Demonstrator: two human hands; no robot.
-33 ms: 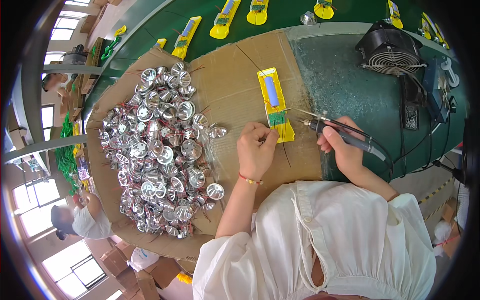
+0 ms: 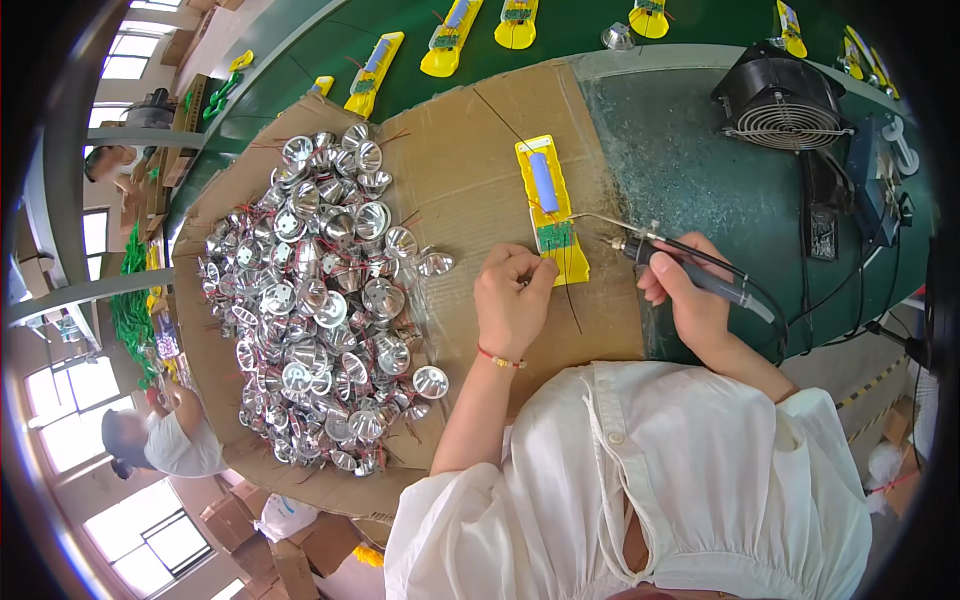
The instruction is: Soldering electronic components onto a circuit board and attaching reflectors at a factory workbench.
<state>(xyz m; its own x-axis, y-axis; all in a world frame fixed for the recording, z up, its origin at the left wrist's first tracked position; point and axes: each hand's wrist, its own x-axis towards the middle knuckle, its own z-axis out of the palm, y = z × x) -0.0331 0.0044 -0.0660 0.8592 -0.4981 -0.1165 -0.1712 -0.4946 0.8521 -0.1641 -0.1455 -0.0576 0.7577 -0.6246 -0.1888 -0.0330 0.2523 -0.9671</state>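
Observation:
A yellow plastic flashlight housing (image 2: 572,268) lies on the cardboard before me. It holds a blue cylindrical battery (image 2: 543,182) and a green circuit board (image 2: 555,235), with thin wires about them. My left hand (image 2: 512,295) rests at the housing's lower left side, thumb and fingers pinched together; whatever they grip is hidden. In my right hand (image 2: 692,300) is a soldering iron (image 2: 705,280) with a thin solder-feed tube. The tube's end reaches over the board's upper edge, and the iron's tip is just right of the board. Whether either touches it, I cannot tell.
Silver reflectors with red wires (image 2: 320,300) fill the cardboard tray (image 2: 215,400) at left. Several yellow housings (image 2: 445,45) lie along the far green bench. A black fan (image 2: 785,110) and a blue box-shaped unit (image 2: 870,180) stand at right. Another person (image 2: 180,440) is at far left.
The soldering iron and my right hand have shifted very slightly to the right. My left hand and the housing look the same.

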